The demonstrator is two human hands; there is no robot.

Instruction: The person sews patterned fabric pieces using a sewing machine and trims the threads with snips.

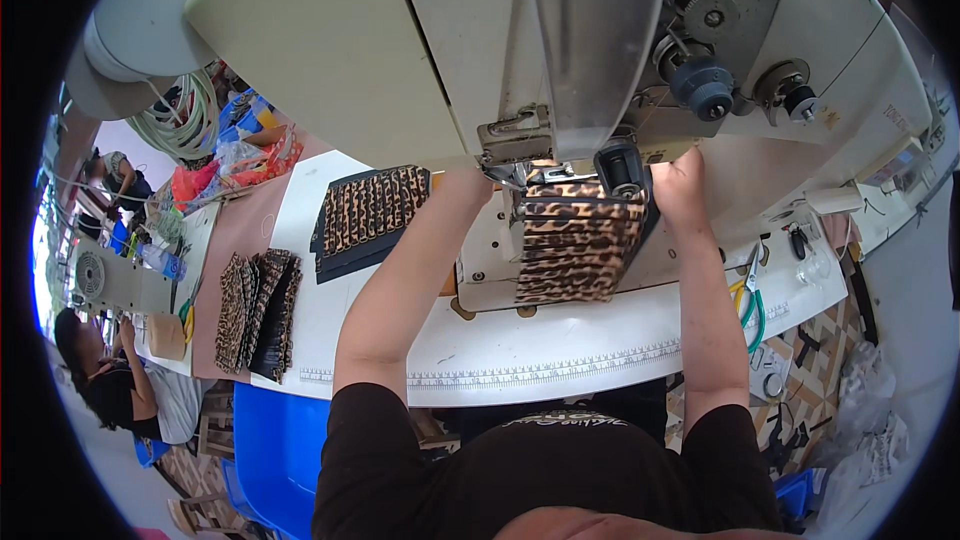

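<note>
A pleated leopard-print fabric piece (580,255) with a dark edge lies under the presser foot (555,173) of a sewing machine (330,50). My left hand (468,185) reaches in at the left of the needle area; the machine head hides its fingers. At the fabric's right edge, my right hand (682,185) is curled closed against the cloth, its fingertips partly hidden. Left of my left forearm, more pleated leopard-print pieces (372,208) rest on dark backing. Another bunch of leopard-print strips (258,310) lies farther left.
Green-and-yellow-handled scissors (748,300) lie right of my right forearm. A ruler strip (520,377) runs along the table's front edge. A blue bin (280,450) stands below the table at left. Another person (110,375) sits at a machine far left.
</note>
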